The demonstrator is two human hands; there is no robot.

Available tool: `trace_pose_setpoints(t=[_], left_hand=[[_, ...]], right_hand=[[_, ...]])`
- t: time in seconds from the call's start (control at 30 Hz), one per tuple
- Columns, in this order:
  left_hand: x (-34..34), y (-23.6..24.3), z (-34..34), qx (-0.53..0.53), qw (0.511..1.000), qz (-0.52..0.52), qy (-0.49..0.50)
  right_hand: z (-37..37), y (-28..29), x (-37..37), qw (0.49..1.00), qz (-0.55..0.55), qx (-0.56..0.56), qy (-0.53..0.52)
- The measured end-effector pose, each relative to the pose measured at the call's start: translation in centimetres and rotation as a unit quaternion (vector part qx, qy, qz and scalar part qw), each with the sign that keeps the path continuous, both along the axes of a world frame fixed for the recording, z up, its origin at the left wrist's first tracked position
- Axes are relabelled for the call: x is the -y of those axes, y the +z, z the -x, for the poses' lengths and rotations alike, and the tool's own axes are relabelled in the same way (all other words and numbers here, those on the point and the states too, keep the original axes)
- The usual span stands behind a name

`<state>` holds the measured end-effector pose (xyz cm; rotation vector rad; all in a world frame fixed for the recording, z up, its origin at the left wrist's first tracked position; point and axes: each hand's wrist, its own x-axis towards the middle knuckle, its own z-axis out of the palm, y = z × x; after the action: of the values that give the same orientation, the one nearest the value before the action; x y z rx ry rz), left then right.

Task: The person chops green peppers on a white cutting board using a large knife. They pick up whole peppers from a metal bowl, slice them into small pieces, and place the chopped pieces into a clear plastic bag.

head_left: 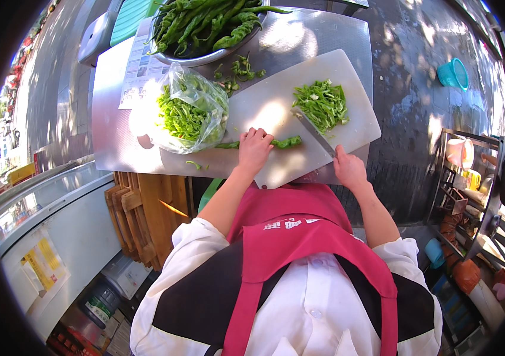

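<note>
On a white cutting board (264,113) lies a long green pepper (288,142), and my left hand (256,146) is closed over its middle. My right hand (350,168) grips the handle of a knife (319,134). The blade slants up and left, its tip beside a heap of sliced green pepper (322,105) on the board. Left of the board stands a clear plastic bag (208,110) full of cut green pepper. Behind it, a metal bowl (202,60) holds many whole long green peppers (205,24).
The board rests on a metal table (110,130). Pepper stems (245,69) lie between bowl and board, near a printed sheet (139,77). Wooden stools (128,207) and a white freezer (68,219) stand at left. A turquoise bucket (453,74) and a cluttered rack (472,178) are at right.
</note>
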<state>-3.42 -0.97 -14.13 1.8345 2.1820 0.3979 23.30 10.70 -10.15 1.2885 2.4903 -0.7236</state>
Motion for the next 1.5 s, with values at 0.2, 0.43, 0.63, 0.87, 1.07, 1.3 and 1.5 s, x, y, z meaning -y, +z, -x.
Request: trace_pose_setpoints(t=[0.2,0.43,0.63,0.87,1.07,1.3,1.5], left_hand=[[-3.4,-0.1,-3.1,-0.047,0.998,-0.05,-0.001],[-3.3,0.9,-4.7,0.037,0.996,-0.072,0.025],[-3.9,-1.2,-4.7,-0.027,0.997,-0.07,0.007],[-3.7,0.1,-3.9,-0.1,0.994,-0.029,-0.031],[-3.6,-0.4,-4.5,-0.1,0.995,-0.015,0.003],[-3.2,-1.4,-4.9,-0.101,0.992,-0.065,0.027],[-3.5,-0.8,-4.4,-0.081,0.996,-0.026,-0.006]], right_hand=[[-0.4,0.8,-2.6,0.999,-0.014,0.009,-0.029],[-0.2,2.0,-2.1,1.0,0.005,0.006,-0.016],[1.6,5.4,-3.4,0.995,0.011,0.039,0.093],[3.4,6.4,-5.4,0.975,0.016,0.067,0.21],[5.8,7.8,-7.1,0.956,0.056,0.13,0.258],[6.4,6.0,-6.9,0.953,0.06,0.139,0.262],[6.3,0.4,-6.6,0.967,0.03,0.007,0.252]])
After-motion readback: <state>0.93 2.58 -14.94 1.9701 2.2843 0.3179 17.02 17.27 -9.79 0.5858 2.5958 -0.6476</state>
